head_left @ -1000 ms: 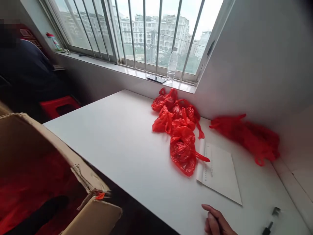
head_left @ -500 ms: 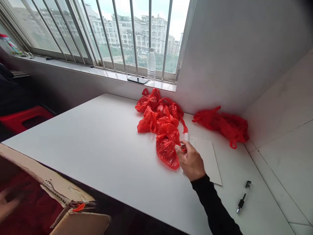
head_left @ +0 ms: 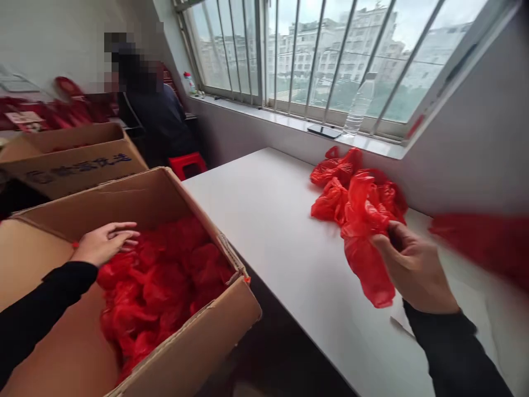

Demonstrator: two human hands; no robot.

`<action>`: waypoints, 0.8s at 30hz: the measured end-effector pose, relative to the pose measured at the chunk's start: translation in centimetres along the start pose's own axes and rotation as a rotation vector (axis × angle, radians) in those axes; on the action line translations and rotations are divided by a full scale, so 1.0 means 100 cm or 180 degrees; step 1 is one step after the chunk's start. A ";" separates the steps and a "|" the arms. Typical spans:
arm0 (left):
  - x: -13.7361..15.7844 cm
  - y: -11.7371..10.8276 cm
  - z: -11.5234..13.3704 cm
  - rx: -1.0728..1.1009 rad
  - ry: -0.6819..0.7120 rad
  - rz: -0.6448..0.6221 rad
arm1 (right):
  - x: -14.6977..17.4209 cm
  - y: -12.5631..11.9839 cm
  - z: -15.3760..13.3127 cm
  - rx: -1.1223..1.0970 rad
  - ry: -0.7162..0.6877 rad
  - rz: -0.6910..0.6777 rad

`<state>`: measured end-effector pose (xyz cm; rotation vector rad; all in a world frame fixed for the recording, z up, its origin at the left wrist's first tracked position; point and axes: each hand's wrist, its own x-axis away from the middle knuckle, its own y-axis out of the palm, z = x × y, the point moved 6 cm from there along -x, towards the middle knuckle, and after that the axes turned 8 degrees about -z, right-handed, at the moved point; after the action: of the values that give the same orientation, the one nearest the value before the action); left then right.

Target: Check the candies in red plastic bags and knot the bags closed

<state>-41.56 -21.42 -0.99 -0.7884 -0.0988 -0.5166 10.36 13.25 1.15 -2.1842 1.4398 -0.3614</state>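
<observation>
My right hand (head_left: 413,262) pinches a red plastic bag (head_left: 366,237) by its top and holds it above the white table (head_left: 264,220); what the bag contains is hidden. Just behind it, several more knotted red plastic bags (head_left: 336,168) lie in a heap near the wall. On the left, my left hand (head_left: 105,242) hovers inside a cardboard box (head_left: 103,204), fingers stretched out and holding nothing. Below that hand the box is filled with many red plastic bags (head_left: 165,281).
A clear water bottle (head_left: 359,107) and a phone (head_left: 324,131) sit on the windowsill. Blurred red bags (head_left: 487,242) lie at the right by the wall. A second cardboard box (head_left: 78,165), a red stool (head_left: 188,164) and a seated person (head_left: 157,116) are further back left.
My view has swung left, bringing the box fully in. My right hand has taken hold of the front red bag and lifted it. My left hand now shows over the box's contents.
</observation>
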 end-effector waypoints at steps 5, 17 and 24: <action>0.011 -0.031 -0.019 0.0486 -0.0011 0.0098 | 0.016 0.029 -0.105 -0.0735 -0.0379 -0.0401; 0.027 -0.046 -0.022 0.0585 0.0450 0.0258 | 0.042 0.243 -0.229 -0.0207 -0.1676 -0.2458; 0.017 -0.020 -0.028 0.0027 0.0554 0.0011 | 0.059 0.249 -0.148 0.1051 -0.1336 -0.2440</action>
<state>-41.27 -25.21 -1.19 -0.7321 0.0614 -0.5788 -13.74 -3.89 -0.07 -2.2647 0.2632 -0.3324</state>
